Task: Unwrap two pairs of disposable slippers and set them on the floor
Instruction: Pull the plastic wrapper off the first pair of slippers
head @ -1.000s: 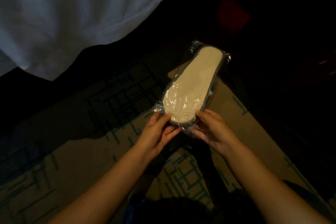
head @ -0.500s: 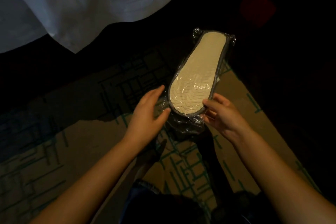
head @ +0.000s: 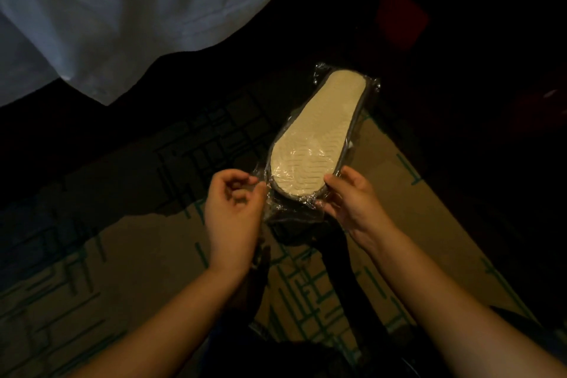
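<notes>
While the right hand (head: pixel 352 202) grips the wrapped slippers (head: pixel 316 141) at the near end, sole up over the carpet (head: pixel 122 255), the left hand (head: pixel 233 209) curls, fingertips pinching the wrap (head: pixel 270 209) edge. Both forearms reach forward. White sheet (head: pixel 122 9) upper left.

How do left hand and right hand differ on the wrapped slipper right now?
The left hand curls its fingers, pinching the loose plastic wrap beside the slipper; the right hand grips the slipper's near end itself. Left shows its back, right its thumb side. Both are bare and touch the package.
</notes>
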`<state>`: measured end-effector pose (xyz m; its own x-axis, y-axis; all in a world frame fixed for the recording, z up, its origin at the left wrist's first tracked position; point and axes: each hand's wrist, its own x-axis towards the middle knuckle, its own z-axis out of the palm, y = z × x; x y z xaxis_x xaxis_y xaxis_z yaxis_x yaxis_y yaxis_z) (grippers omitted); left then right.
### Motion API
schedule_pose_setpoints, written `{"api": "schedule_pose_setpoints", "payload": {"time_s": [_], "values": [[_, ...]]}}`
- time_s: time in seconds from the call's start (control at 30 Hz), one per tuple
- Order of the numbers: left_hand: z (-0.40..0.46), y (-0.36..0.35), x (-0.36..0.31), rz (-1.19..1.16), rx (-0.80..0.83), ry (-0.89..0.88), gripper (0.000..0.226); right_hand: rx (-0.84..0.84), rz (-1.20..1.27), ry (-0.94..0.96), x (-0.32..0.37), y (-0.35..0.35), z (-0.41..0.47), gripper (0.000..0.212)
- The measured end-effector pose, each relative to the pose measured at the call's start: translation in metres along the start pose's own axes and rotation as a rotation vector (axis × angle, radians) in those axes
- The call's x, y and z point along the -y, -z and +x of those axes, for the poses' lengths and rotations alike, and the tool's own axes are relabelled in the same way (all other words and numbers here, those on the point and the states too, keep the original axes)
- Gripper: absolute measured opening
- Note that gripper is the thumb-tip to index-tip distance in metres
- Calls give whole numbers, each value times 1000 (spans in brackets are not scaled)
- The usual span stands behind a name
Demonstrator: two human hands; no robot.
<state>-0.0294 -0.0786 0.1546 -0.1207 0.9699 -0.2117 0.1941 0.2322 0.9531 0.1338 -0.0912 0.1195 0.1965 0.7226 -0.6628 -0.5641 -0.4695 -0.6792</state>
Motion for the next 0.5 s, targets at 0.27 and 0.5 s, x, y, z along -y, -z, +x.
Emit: {"api": "schedule_pose_setpoints", "payload": {"time_s": [0.27, 0.5], "values": [[19, -29, 18, -446, 105, 650, 17, -37, 5, 111, 1, 4, 1, 17], [23, -32, 23, -592, 200, 796, 16, -49, -44, 123, -5, 3, 5, 19]]}}
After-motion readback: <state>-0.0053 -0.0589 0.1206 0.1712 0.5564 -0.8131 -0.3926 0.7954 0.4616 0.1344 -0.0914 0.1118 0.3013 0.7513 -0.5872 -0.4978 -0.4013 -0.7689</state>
